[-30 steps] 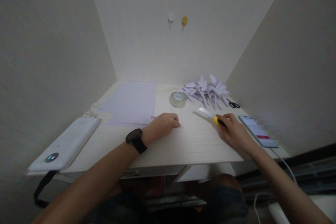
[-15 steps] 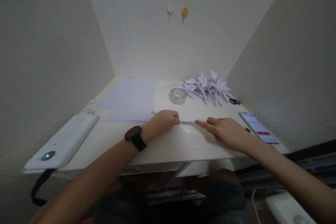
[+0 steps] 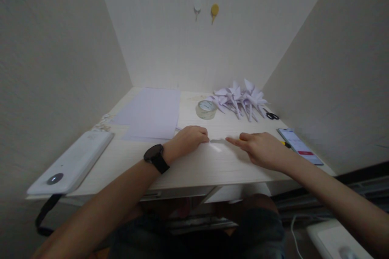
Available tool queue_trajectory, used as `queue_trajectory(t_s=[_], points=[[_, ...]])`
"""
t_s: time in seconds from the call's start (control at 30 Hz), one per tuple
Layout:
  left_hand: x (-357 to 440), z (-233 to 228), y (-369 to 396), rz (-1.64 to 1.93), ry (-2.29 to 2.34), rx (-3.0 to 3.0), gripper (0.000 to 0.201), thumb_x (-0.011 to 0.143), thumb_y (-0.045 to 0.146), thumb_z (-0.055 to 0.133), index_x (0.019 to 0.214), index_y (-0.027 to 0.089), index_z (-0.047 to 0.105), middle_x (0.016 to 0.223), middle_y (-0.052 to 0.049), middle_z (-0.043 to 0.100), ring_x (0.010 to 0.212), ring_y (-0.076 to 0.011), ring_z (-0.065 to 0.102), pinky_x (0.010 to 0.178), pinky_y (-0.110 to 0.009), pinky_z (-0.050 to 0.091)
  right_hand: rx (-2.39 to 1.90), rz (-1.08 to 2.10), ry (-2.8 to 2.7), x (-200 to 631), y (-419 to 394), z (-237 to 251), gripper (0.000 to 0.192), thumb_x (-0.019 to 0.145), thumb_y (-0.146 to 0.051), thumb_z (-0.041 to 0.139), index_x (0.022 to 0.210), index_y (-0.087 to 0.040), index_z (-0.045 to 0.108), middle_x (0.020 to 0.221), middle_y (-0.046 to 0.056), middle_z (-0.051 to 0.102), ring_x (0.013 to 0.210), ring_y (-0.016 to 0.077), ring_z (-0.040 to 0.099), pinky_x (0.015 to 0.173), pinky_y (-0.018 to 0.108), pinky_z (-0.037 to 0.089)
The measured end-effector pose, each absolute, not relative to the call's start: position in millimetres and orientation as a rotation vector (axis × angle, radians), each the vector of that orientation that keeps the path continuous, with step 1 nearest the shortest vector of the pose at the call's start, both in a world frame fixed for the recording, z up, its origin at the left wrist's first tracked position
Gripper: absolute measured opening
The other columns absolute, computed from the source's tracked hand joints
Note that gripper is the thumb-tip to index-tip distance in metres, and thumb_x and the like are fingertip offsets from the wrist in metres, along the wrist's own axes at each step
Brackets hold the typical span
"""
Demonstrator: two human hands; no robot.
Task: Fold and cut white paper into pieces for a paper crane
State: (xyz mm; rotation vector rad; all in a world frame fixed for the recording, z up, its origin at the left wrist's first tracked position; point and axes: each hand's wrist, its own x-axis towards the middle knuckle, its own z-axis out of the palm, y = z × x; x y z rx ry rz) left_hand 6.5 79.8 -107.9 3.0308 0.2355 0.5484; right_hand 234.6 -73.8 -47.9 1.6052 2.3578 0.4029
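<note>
Your right hand [image 3: 263,150] has let go of the yellow knife [image 3: 285,144], now beside the phone [image 3: 299,151]; its forefinger points at the paper strip [image 3: 217,141] mid-frame; your left hand [image 3: 188,139], curled, pins it

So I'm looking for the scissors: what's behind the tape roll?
Behind the tape roll is bare desk up to the wall. The paper cranes lie to its right, with black scissors past them. What the cranes cover cannot be seen.
</note>
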Motion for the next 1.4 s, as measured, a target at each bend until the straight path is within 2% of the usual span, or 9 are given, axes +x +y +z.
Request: queue_trajectory(t_s=[0.57,0.97,1.4], points=[[7,-109,80,0.545,0.231,3.060,0.025,0.088,0.006,0.051,0.085,0.017,0.074,0.091,-0.006,0.071,0.083,-0.0166,0.065,0.075,-0.027,0.047,1.563,0.453,2.358,233,-70,-43,0.072,0.075,-0.005,0.049,0.143,-0.028,0.046,0.091,0.004,0.067,0.067,0.0152,0.060,0.055,0.027,0.029],[7,-107,79,0.531,0.238,3.047,0.026,0.088,0.005,0.051,0.088,0.017,0.074,0.094,-0.006,0.073,0.085,-0.0166,0.066,0.077,-0.028,0.048,1.493,0.430,2.394,230,-63,-34,0.062,0.083,-0.011,0.049,0.143,-0.029,0.047,0.089,0.005,0.071,0.062,0.0140,0.060,0.054,0.026,0.030],[8,-104,78,0.480,0.254,3.073,0.023,0.089,0.007,0.053,0.091,0.016,0.074,0.097,-0.007,0.073,0.088,-0.0179,0.066,0.081,-0.029,0.048,1.476,0.448,2.396,230,-62,-34,0.061,0.085,-0.011,0.049,0.143,-0.030,0.046,0.088,0.005,0.071,0.061,0.0135,0.061,0.052,0.027,0.024]])
